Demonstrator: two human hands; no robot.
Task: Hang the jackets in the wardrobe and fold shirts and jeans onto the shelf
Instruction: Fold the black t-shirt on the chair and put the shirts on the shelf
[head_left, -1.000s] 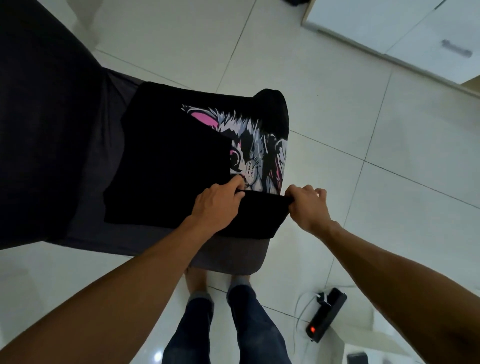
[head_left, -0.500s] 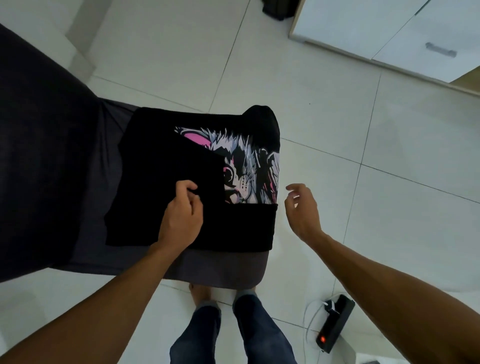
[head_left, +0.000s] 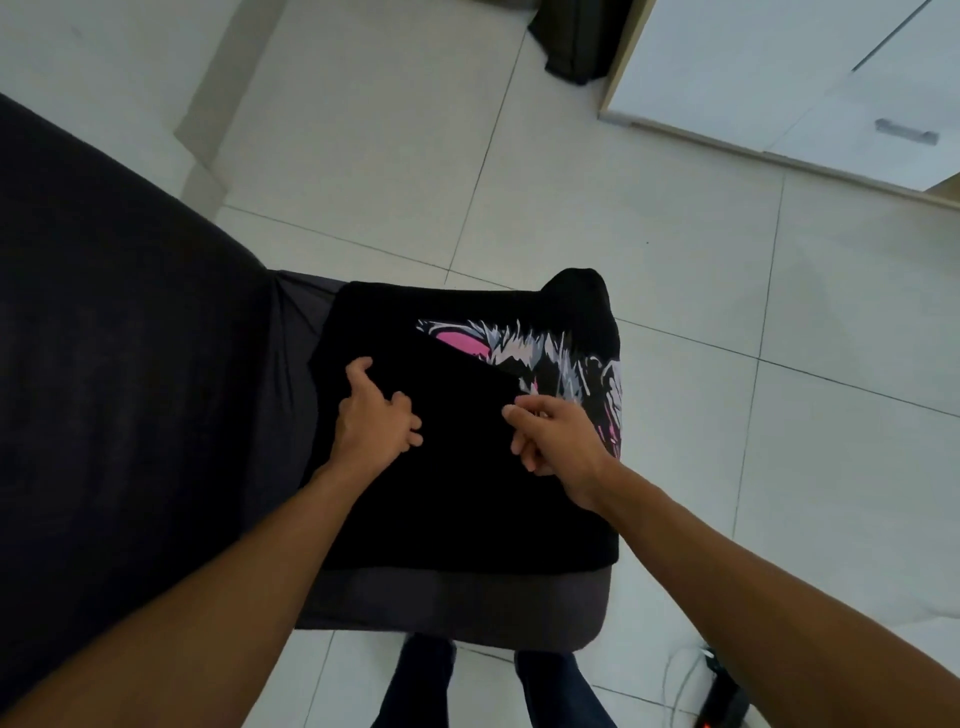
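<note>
A black T-shirt (head_left: 467, 499) with a pink and white cat print lies partly folded on the dark grey seat (head_left: 457, 608). A plain black flap covers most of the print. My left hand (head_left: 374, 415) rests on the shirt's left part, thumb spread and fingers loosely curled. At the corner of the folded flap, beside the print, my right hand (head_left: 556, 441) pinches the fabric with thumb and curled fingers.
The dark sofa back (head_left: 104, 364) fills the left. A white wardrobe (head_left: 779, 67) with a metal handle (head_left: 906, 136) stands at the top right, with a dark cloth (head_left: 571, 47) on the tiles beside it. A power strip (head_left: 727, 696) lies by my feet.
Both hands let go of the near hem after folding it up. They moved forward onto the shirt, the left to its left part and the right to the flap corner.
</note>
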